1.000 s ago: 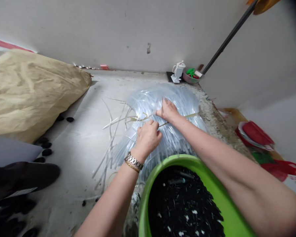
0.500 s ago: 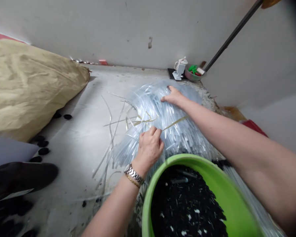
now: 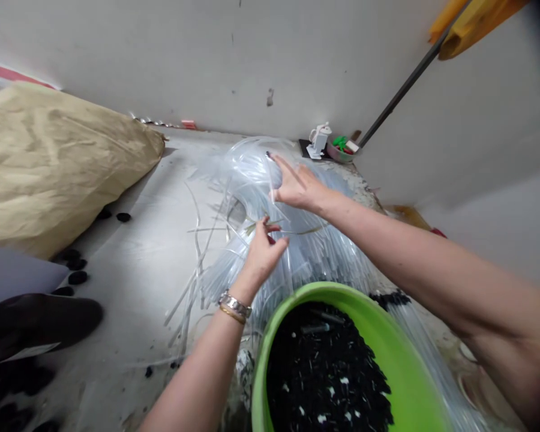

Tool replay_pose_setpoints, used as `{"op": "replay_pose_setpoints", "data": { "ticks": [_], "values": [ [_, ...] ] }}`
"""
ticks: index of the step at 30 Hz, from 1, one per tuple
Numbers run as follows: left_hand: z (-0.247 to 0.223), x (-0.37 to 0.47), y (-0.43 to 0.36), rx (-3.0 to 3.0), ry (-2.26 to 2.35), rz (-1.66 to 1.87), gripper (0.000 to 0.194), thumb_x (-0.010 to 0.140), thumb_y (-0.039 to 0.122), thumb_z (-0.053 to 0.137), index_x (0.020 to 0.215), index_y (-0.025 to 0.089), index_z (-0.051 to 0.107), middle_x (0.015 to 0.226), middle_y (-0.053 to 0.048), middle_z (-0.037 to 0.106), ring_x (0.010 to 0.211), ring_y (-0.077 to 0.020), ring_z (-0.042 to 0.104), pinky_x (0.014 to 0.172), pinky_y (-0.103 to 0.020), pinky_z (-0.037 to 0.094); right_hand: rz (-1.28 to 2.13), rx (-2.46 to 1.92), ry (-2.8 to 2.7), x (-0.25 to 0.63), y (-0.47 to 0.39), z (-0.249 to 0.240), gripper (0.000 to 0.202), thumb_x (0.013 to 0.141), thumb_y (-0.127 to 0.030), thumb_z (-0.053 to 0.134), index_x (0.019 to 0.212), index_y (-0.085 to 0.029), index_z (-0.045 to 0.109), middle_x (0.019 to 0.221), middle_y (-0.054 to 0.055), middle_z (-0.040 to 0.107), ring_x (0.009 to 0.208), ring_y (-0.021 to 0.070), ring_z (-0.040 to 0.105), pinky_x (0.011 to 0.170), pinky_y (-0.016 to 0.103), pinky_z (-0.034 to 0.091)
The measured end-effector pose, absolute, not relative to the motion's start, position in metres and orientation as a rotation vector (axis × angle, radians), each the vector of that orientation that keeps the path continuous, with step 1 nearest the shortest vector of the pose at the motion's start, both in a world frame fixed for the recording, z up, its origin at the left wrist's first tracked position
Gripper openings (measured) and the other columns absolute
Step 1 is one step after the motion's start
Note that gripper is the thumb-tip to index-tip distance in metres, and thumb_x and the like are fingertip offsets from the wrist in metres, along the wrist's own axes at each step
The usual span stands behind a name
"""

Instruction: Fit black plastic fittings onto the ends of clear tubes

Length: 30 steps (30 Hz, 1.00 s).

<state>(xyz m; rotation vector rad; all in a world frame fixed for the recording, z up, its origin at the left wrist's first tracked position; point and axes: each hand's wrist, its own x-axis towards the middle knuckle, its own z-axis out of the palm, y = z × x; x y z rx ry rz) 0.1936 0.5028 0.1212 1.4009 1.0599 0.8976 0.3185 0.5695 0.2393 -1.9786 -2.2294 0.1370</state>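
Note:
A large heap of thin clear plastic tubes [image 3: 315,258] lies on the worktop in front of me. My right hand [image 3: 299,185] grips a bunch of them at the far side, thumb and fingers spread around it; the bunch bends over to the left and is blurred. Nearer to me, my left hand [image 3: 263,249] is over the tubes with thumb and fingers apart. A yellowish tie strip [image 3: 308,230] runs across the heap beside its fingertips. Just in front of the heap stands a green tub [image 3: 414,360] with many small black pieces [image 3: 324,372] in it.
A big tan sack [image 3: 63,162] fills the left side, with black round pieces [image 3: 77,277] near it. Loose tubes [image 3: 193,264] stray left of the heap. At the back wall stand a white device [image 3: 318,141] and a small bowl [image 3: 341,153]. Black-ended tubes [image 3: 414,327] lie right of the tub.
My right hand has moved left, carrying the far part of the tubes over with it. My left hand has turned and its fingers have come apart from the yellowish strip.

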Motion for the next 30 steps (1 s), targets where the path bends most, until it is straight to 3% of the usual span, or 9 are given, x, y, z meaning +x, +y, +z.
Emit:
{"op": "replay_pose_setpoints", "data": {
  "ticks": [2, 4, 8, 12, 15, 17, 23, 27, 30],
  "values": [
    [0.129, 0.184, 0.513, 1.023, 0.925, 0.915, 0.065, 0.079, 0.036, 0.06, 0.137, 0.018, 0.038, 0.132, -0.014, 0.056, 0.124, -0.0289, 0.05, 0.096, -0.044, 0.041, 0.091, -1.988, -2.224, 0.315, 0.561, 0.24, 0.081, 0.076, -0.021, 0.061, 0.148, -0.012, 0.027, 0.129, 0.016, 0.06, 0.112, 0.0299, 0.06, 0.093, 0.04, 0.046],
    [0.138, 0.176, 0.521, 0.787, 0.774, 0.923, 0.056, 0.08, 0.051, 0.059, 0.127, 0.022, 0.049, 0.138, -0.011, 0.054, 0.134, -0.0298, 0.041, 0.1, -0.047, 0.038, 0.034, -1.977, -2.216, 0.31, 0.552, 0.235, 0.08, 0.076, -0.02, 0.06, 0.148, -0.011, 0.027, 0.131, 0.017, 0.058, 0.112, 0.0289, 0.059, 0.094, 0.039, 0.047],
    [0.156, 0.178, 0.532, 0.574, 0.502, 1.093, 0.059, 0.075, 0.067, 0.062, 0.113, 0.022, 0.062, 0.131, -0.01, 0.06, 0.134, -0.0301, 0.042, 0.103, -0.041, 0.039, 0.002, -1.922, -2.283, 0.289, 0.534, 0.215, 0.081, 0.078, -0.024, 0.063, 0.148, -0.005, 0.027, 0.125, 0.019, 0.059, 0.109, 0.0287, 0.059, 0.095, 0.039, 0.047],
    [0.169, 0.193, 0.54, 0.403, 0.466, 1.2, 0.039, 0.082, 0.048, 0.065, 0.104, 0.017, 0.066, 0.122, -0.01, 0.065, 0.128, -0.0259, 0.051, 0.104, -0.037, 0.041, -0.051, -1.98, -2.256, 0.27, 0.527, 0.207, 0.064, 0.087, -0.019, 0.052, 0.145, -0.001, 0.032, 0.124, 0.022, 0.056, 0.112, 0.0299, 0.055, 0.096, 0.042, 0.047],
    [0.174, 0.196, 0.548, 0.378, 0.508, 1.273, 0.024, 0.075, 0.029, 0.074, 0.096, 0.017, 0.069, 0.111, -0.005, 0.071, 0.122, -0.0225, 0.056, 0.104, -0.033, 0.041, -0.047, -1.99, -2.196, 0.264, 0.527, 0.213, 0.05, 0.094, -0.012, 0.032, 0.142, -0.002, 0.036, 0.126, 0.022, 0.056, 0.116, 0.0285, 0.053, 0.098, 0.043, 0.045],
    [0.175, 0.193, 0.554, 0.392, 0.501, 1.317, 0.019, 0.071, 0.02, 0.075, 0.089, 0.018, 0.07, 0.1, -0.002, 0.073, 0.115, -0.0207, 0.06, 0.102, -0.029, 0.043, -0.028, -1.953, -2.176, 0.262, 0.524, 0.219, 0.05, 0.093, -0.01, 0.031, 0.142, -0.001, 0.036, 0.127, 0.022, 0.055, 0.12, 0.0288, 0.05, 0.099, 0.044, 0.045],
    [0.169, 0.178, 0.547, 0.385, 0.484, 1.261, 0.008, 0.068, 0.018, 0.072, 0.076, 0.018, 0.071, 0.075, 0.001, 0.073, 0.082, -0.014, 0.069, 0.09, -0.025, 0.05, 0.135, -1.716, -2.199, 0.269, 0.48, 0.226, 0.074, 0.077, -0.017, 0.06, 0.143, 0.001, 0.034, 0.14, 0.024, 0.047, 0.128, 0.0315, 0.045, 0.108, 0.045, 0.039],
    [0.158, 0.17, 0.529, 0.35, 0.508, 1.324, 0.013, 0.064, 0.02, 0.072, 0.076, 0.018, 0.071, 0.077, 0.001, 0.075, 0.078, -0.0145, 0.069, 0.085, -0.026, 0.051, 0.24, -1.492, -2.015, 0.304, 0.463, 0.236, 0.046, 0.09, -0.033, 0.051, 0.132, -0.013, 0.053, 0.127, 0.012, 0.062, 0.118, 0.0207, 0.057, 0.103, 0.037, 0.044],
    [0.153, 0.167, 0.521, 0.367, 0.519, 1.322, 0.017, 0.062, 0.023, 0.074, 0.078, 0.018, 0.072, 0.078, 0.0, 0.075, 0.078, -0.0157, 0.069, 0.082, -0.026, 0.052, 0.031, -1.598, -1.866, 0.334, 0.489, 0.243, 0.053, 0.094, -0.046, 0.044, 0.131, -0.01, 0.054, 0.133, 0.015, 0.058, 0.125, 0.0244, 0.05, 0.108, 0.04, 0.036]
  ]
}}
